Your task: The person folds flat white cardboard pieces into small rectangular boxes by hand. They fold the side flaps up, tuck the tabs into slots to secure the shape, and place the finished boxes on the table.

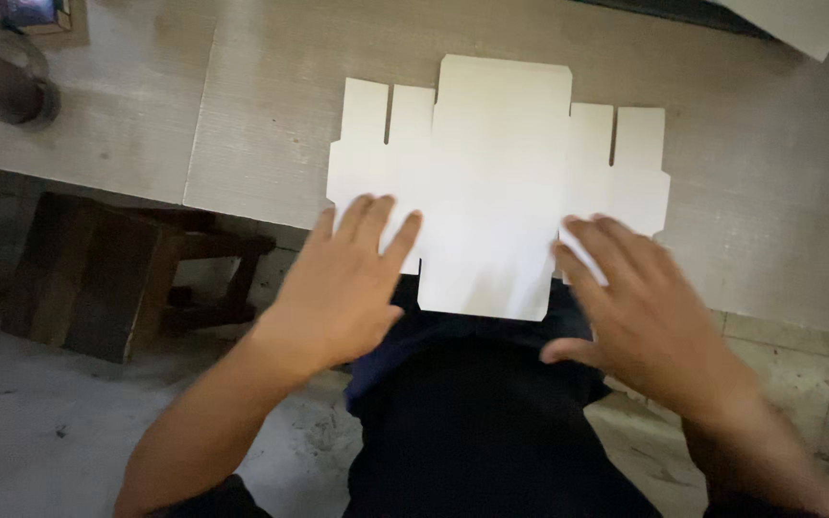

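Both hands flat, fingers spread, holding nothing: left hand (343, 288) and right hand (640, 312) press near corners of white box blank (496, 182) between them on table (769, 192).

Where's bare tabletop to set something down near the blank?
Free: the grey tabletop left of the flat white die-cut cardboard blank, up to the dark metal object at far left, and the stretch right of the blank. Crowded: the near edge, where the left hand and right hand rest on the blank.
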